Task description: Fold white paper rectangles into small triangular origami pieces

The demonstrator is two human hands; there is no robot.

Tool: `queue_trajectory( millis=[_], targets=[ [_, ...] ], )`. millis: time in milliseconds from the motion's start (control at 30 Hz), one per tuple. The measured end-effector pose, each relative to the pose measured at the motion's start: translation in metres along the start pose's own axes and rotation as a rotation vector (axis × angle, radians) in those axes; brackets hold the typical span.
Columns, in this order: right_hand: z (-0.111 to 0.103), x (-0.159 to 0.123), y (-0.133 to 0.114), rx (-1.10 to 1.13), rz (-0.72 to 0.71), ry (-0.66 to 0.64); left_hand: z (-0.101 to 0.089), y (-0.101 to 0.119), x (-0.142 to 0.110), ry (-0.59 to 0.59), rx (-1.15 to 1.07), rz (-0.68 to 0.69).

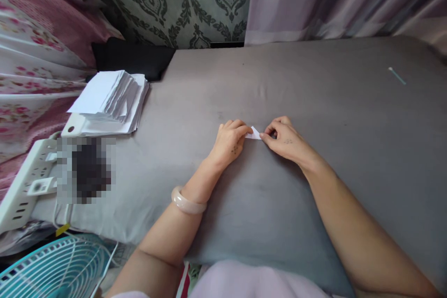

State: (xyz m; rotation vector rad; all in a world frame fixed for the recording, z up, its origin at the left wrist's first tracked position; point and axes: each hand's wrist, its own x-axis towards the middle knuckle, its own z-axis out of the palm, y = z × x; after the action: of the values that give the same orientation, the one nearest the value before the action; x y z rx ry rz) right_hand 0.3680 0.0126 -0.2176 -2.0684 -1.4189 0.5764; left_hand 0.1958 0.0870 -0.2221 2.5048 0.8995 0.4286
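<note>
The left hand (pixel 230 142), below which a pale bangle (pixel 186 201) circles the forearm, grasps one end of a small folded piece of white paper (pixel 256 134), while the right hand (pixel 284 139) pinches its other tip between thumb and fingers. The paper is between the two hands, at the middle of a gray cloth-covered surface (pixel 279 88). Farther out, a stack of white paper sheets (pixel 108 95) lies to the left near a black item (pixel 132 58) and a white power strip (pixel 33 172), a turquoise fan (pixel 59 270) stands at the lower left, and a thin pale-blue stick (pixel 398 77) lies far right.
</note>
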Motion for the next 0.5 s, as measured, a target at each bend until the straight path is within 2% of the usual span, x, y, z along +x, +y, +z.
queue_trajectory(
  millis=[233, 367, 500],
  targets=[
    [-0.007, -0.016, 0.013, 0.117, -0.159, 0.079, 0.002, -0.003, 0.001, 0.026, 0.017, 0.027],
    [-0.005, -0.036, 0.007, 0.021, -0.255, 0.138, 0.001, -0.002, 0.001, 0.020, 0.037, 0.018],
    [0.003, -0.055, 0.002, -0.105, -0.320, 0.106, 0.000, 0.000, 0.000, 0.009, 0.057, 0.021]
  ],
)
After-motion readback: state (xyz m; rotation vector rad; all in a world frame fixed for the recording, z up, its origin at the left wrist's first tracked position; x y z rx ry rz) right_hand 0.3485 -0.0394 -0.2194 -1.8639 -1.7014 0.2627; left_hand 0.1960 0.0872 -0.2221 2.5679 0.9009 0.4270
